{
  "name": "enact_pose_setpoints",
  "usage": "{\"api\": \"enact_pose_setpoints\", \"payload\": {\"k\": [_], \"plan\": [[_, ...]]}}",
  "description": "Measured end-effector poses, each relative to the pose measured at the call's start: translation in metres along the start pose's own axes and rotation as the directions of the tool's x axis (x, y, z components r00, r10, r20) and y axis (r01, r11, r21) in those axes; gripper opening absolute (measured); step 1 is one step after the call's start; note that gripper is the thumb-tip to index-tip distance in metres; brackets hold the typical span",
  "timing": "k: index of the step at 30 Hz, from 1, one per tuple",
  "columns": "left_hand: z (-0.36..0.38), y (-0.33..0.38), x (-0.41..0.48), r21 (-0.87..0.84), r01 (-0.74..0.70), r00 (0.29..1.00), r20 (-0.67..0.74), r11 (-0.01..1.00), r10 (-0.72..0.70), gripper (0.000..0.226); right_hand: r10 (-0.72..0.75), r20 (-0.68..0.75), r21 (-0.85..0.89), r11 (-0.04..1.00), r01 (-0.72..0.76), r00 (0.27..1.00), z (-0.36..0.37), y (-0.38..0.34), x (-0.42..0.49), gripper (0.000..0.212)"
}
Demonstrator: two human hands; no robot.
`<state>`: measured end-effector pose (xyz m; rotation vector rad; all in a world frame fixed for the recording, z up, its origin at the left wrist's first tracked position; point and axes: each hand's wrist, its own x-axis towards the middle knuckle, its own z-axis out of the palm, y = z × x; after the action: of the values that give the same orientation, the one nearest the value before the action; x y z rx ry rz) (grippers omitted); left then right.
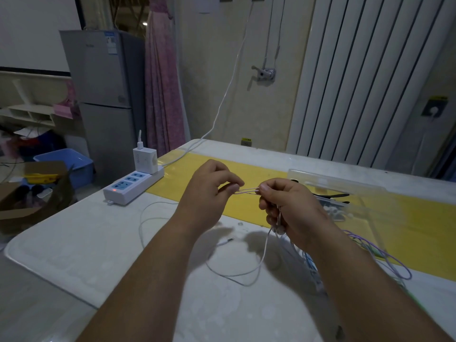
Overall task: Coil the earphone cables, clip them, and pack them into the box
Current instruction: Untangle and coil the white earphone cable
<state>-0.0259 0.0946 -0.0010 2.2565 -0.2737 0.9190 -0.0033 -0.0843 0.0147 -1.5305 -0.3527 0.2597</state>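
White earphone cable (249, 191) runs taut in doubled strands between a person's two hands, raised above a white table (98, 243) crossed by a yellow strip (246, 174). The left hand (209, 191) pinches one end of the strands between thumb and forefinger, its other fingers curled in. The right hand (288, 206) pinches the other end, its lower fingers closed round gathered lengths of the same cable. From that fist the cable drops to the tabletop and trails in loose loops. Its metal jack plug (228, 240) lies on the table below and between the hands.

A clear plastic box (345, 191) sits just beyond the right hand on the yellow strip, with dark clip-like pieces and small pale items inside; they are too blurred to name. A purple cable (385, 257) lies in loops to the right of the right forearm, beside a pale blue one (309, 265) partly hidden under that arm.

At the table's far left edge a white power strip (133, 185) carries a white charger (145, 160). Beyond the table stand a grey refrigerator (106, 95), a pink curtain (162, 82) and a white ribbed radiator (365, 77).
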Motion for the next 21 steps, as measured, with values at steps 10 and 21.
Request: {"api": "enact_pose_setpoints", "payload": {"k": [10, 21], "plan": [[-0.0006, 0.0060, -0.0030, -0.075, 0.017, 0.991, 0.133, 0.997, -0.007, 0.014, -0.004, -0.036, 0.022, 1.000, 0.004, 0.999, -0.0005, 0.0011, 0.0021, 0.016], [-0.0002, 0.0069, -0.0057, -0.143, 0.112, 0.974, 0.213, 0.983, -0.080, 0.007, -0.009, -0.025, -0.022, 1.000, 0.009, 1.000, -0.0028, 0.0044, 0.0047, 0.014]]}}
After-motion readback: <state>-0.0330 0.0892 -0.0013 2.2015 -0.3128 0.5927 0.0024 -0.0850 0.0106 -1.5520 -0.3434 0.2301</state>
